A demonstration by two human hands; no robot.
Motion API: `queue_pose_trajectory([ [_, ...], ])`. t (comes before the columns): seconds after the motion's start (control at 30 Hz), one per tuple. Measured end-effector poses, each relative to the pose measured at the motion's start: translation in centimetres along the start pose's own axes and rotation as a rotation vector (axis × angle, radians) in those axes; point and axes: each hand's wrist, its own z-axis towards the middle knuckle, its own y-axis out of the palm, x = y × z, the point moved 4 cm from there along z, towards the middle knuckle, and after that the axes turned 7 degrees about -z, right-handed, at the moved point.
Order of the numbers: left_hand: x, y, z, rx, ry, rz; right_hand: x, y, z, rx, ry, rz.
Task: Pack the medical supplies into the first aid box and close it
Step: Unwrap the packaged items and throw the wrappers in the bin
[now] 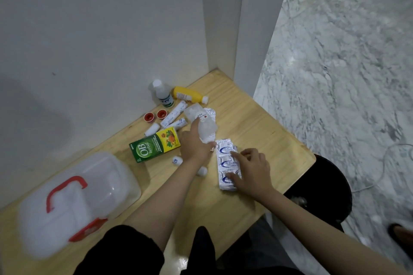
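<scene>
My desk (257, 123) is pale matt wood; the first aid box (73, 203) is frosted translucent plastic; the blister strips (225, 158) under my fingers (237, 155) are shiny foil.

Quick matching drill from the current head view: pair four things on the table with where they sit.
Things:
1. first aid box
2. yellow bottle
3. foil blister pack
4. green OB herbal carton

Places:
A. under the right hand
B. near the wall corner, lying on its side
C. table's left end, lid shut
D. just left of the left hand

Pairs: 1-C, 2-B, 3-A, 4-D
</scene>
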Motion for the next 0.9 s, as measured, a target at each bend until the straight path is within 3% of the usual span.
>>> queue_pose_trajectory([
  [0.17, -0.1, -0.2, -0.3, -0.030, -0.014, -0.010, -0.6, 0.1, 0.1, -0.040, 0.023, 0.094],
  [0.4, 0.3, -1.3, -1.1, -0.123, -0.025, -0.145, -1.7, 0.1, 0.7, -0.138, 0.138, 0.440],
  [0.53, 0.6, -2.4, -1.2, -0.168, -0.083, -0.148, -2.2, -0.1, 0.9, -0.155, 0.140, 0.410],
  [0.8, 0.9, -3.2, -1.7, -0.113, -0.173, -0.303, -1.5, -1.0, 0.7, -0.171, 0.167, 0.625],
  [0.9, 1.2, -3.8, -2.6, -0.092, -0.127, -0.356, -0.9, -1.5, 0.6, -0.145, 0.189, 0.735],
])
